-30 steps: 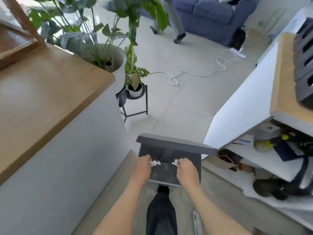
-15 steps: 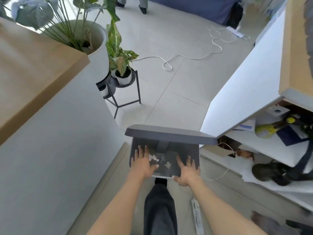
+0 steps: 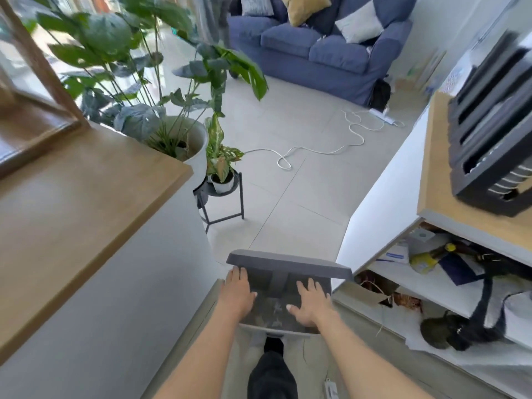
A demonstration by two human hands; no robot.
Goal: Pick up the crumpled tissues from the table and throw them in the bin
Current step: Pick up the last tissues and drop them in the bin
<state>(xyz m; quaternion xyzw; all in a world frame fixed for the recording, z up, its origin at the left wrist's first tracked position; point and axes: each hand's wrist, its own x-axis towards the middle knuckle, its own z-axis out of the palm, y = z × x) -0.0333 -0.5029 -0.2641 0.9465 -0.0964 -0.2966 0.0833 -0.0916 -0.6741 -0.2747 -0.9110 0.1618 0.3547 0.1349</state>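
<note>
Both hands spread empty over the open bin [image 3: 283,308]: left hand [image 3: 236,292] at 9 o'clock, right hand [image 3: 311,302] at 3, lid [image 3: 289,266] raised so tissues drop in

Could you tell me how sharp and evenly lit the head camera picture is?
Head view: bright daylight, no harsh glare; the hands, left hand and right hand, over the open bin are sharp; the black rack is motion-blurred; wide-angle distortion bends the wooden counter.

One head-worn view looks steeply down from close above the bin [image 3: 283,298]; its edges seem blurred.
</note>
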